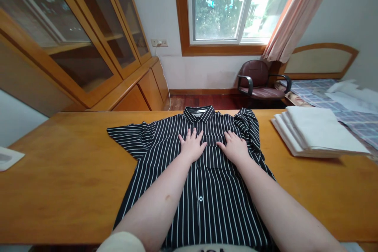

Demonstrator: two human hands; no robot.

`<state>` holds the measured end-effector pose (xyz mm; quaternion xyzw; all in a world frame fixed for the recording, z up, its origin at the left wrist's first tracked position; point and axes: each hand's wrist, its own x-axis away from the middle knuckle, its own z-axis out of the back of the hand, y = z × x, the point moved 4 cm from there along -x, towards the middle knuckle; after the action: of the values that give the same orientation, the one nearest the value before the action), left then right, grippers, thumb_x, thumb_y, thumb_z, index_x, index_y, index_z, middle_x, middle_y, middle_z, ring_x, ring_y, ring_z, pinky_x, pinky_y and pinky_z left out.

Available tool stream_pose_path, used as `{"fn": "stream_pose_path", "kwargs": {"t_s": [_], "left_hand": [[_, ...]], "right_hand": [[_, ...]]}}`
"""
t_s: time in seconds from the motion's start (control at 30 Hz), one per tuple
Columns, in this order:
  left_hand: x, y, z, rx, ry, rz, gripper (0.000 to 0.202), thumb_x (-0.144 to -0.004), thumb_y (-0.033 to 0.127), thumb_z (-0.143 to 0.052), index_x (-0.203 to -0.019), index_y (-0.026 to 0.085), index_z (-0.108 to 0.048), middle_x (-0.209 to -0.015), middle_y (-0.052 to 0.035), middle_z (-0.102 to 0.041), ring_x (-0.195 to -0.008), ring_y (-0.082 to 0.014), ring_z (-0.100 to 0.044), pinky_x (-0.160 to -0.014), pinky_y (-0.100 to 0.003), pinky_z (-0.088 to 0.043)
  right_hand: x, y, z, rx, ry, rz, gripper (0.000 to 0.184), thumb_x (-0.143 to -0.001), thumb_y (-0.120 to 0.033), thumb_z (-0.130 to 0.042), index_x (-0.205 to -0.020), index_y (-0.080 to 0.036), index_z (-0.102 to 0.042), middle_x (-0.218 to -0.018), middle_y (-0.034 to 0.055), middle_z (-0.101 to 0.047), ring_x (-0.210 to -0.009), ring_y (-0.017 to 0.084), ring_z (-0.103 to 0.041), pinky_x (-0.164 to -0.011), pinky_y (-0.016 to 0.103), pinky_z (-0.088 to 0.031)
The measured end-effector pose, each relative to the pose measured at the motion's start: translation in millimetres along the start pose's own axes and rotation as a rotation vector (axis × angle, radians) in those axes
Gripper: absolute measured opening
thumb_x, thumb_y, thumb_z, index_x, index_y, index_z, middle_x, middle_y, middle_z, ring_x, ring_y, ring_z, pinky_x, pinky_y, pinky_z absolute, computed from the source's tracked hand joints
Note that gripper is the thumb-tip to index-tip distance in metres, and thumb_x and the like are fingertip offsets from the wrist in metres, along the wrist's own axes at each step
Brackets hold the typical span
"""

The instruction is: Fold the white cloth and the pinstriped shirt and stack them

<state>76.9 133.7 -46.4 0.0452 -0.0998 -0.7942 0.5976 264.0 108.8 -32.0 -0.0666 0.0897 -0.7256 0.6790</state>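
A black shirt with white stripes [218, 189] lies front side up on the wooden table, its collar pointing away from me and its hem at the near edge. The left-hand sleeve is spread out flat, while the right-hand sleeve [249, 122] is folded in and bunched by the shoulder. My left hand [191, 146] rests flat on the chest, fingers spread, just left of the button line. Across from it, my right hand [234, 146] lies on the chest pocket area with its fingers apart. Neither hand grips the cloth.
The wooden table [73, 181] bears a stack of folded white cloths [317, 132] at the right and a white object [10, 158] at the left edge. Beyond stand a glass-door cabinet [118, 75], an armchair [260, 80] and a bed with checked bedding [313, 90].
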Motion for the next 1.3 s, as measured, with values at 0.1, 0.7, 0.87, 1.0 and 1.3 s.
{"fn": "stream_pose_path", "kwargs": {"t_s": [0.1,0.7,0.87,1.0,1.3], "left_hand": [[0,-2,1.2,0.014,-0.015,-0.008,0.062,-0.088,0.060,-0.026,-0.144,0.035,-0.025,-0.154,-0.0077,-0.017,-0.141,-0.0340,-0.007,-0.099,-0.072,0.002],[-1,-6,2.8,0.018,-0.068,-0.014,0.062,-0.087,0.061,-0.026,-0.144,0.035,-0.026,-0.154,-0.0065,-0.016,-0.141,-0.0324,-0.006,-0.102,-0.070,0.000],[-1,-6,2.8,0.013,-0.065,-0.019,0.061,-0.088,0.060,-0.026,-0.143,0.035,-0.026,-0.154,-0.0064,-0.017,-0.141,-0.0323,-0.006,-0.102,-0.070,0.000],[0,-6,3.4,0.038,-0.048,-0.026,0.060,-0.088,0.059,-0.029,-0.143,0.034,-0.028,-0.154,-0.0072,-0.018,-0.141,-0.0323,-0.008,-0.103,-0.068,0.000],[-1,-6,2.7,0.070,-0.029,-0.026,0.060,-0.087,0.058,-0.033,-0.141,0.033,-0.032,-0.153,-0.0075,-0.021,-0.141,-0.0332,-0.008,-0.103,-0.068,0.000]], "right_hand": [[-7,28,18,-0.127,0.159,-0.069,0.055,-0.088,-0.053,-0.035,-0.121,-0.015,-0.057,-0.122,0.0152,-0.058,-0.109,0.029,-0.053,-0.092,0.042,-0.038],[-39,131,6,-1.623,0.150,-0.579,0.034,-0.062,-0.028,-0.075,-0.087,-0.018,-0.055,-0.059,-0.0012,-0.059,-0.048,0.013,-0.056,-0.038,0.022,-0.045],[-40,130,9,-1.618,0.175,-0.580,0.023,-0.065,-0.030,-0.073,-0.074,-0.019,-0.055,-0.050,-0.0043,-0.054,-0.046,0.013,-0.053,-0.041,0.024,-0.047],[-37,136,26,-1.423,0.482,-0.496,0.020,-0.070,-0.038,-0.064,-0.076,-0.019,-0.060,-0.059,-0.0010,-0.059,-0.063,0.018,-0.061,-0.057,0.029,-0.053],[-25,72,34,-0.882,0.155,0.273,0.016,-0.070,-0.034,-0.061,-0.073,-0.021,-0.070,-0.108,0.0057,-0.068,-0.113,0.026,-0.054,-0.101,0.043,-0.037]]}}
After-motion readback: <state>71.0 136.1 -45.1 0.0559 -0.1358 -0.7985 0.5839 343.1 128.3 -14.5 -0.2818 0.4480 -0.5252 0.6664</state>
